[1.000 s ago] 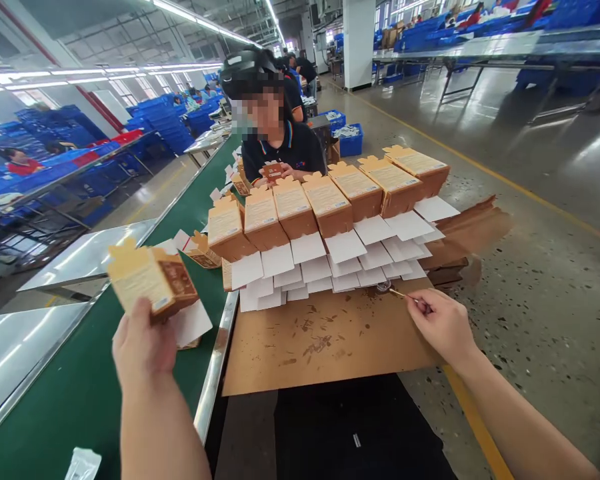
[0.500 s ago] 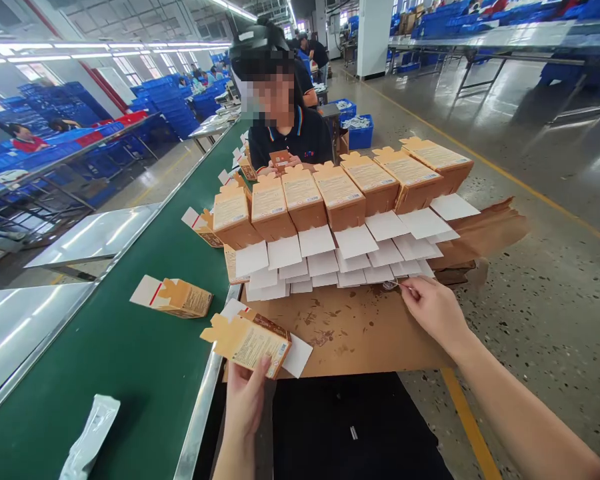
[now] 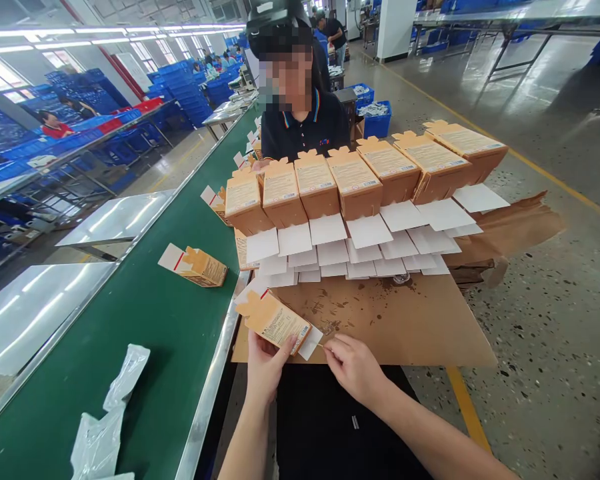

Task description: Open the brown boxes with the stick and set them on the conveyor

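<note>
My left hand (image 3: 269, 363) holds a small printed orange-and-brown box (image 3: 275, 320) by its lower side, its scalloped flaps pointing up left and a white flap (image 3: 311, 342) sticking out at its right end. Beside that flap, my right hand (image 3: 353, 367) pinches a thin light stick (image 3: 322, 345), whose tip is at the flap. Behind my hands is a brown cardboard sheet (image 3: 430, 320) with dark smears. Rows of similar boxes (image 3: 355, 183) are stacked on it, their white flaps (image 3: 370, 231) hanging toward me. A small clear dish (image 3: 401, 279) sits at the stack's front edge.
On the left runs a green conveyor belt (image 3: 180, 347) with a metal edge, carrying a lone box (image 3: 200, 267) and white plastic pouches (image 3: 97, 440). A person (image 3: 305, 127) in a dark shirt sits behind the stack. Torn brown paper (image 3: 515, 223) juts out at the right.
My right hand has moved left and nearer, from the dish to the held box, with the stick. The view has shifted slightly, and more white pouches show on the belt. The person's head is lower.
</note>
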Available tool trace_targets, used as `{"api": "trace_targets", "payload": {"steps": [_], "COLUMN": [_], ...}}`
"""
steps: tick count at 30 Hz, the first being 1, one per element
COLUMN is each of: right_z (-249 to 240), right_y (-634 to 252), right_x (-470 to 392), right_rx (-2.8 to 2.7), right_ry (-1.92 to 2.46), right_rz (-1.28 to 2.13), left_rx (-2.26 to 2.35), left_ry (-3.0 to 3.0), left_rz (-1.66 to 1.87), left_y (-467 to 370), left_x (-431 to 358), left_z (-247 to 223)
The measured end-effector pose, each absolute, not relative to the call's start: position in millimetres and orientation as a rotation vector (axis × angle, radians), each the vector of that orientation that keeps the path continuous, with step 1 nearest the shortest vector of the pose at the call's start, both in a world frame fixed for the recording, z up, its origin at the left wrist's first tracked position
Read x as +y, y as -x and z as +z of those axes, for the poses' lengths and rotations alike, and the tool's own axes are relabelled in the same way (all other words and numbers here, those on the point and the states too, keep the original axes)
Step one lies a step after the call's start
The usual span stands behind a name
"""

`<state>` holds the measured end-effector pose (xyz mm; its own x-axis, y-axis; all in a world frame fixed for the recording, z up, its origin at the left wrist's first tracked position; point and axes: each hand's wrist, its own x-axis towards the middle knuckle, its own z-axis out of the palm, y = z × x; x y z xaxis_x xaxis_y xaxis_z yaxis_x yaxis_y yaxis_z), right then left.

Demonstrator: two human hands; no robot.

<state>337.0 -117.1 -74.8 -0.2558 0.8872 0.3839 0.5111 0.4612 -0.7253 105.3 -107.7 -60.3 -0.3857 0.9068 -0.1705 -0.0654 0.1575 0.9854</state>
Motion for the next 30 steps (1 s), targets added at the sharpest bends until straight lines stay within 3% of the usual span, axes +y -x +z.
{"api": "trace_targets", "payload": {"steps": [6,19,30], "right_z": [-62,-44,-32], "right_y": [-381,-409,-422], "right_x": [-116,-132,-128], "right_rx": [-1.716,-1.608,-1.572], "right_ry": [1.235,1.336,1.279], "right_rz": [0.592,0.557,0.546], "left_rx": [1.634,1.942,1.799], "left_ry": [-1.033,-1.267,-1.084], "left_rz": [1.431,1.311,1.454], "left_y": [-123,-141,-140], "left_x": [-120,-135,-153], "left_z": [-81,-65,-60]}}
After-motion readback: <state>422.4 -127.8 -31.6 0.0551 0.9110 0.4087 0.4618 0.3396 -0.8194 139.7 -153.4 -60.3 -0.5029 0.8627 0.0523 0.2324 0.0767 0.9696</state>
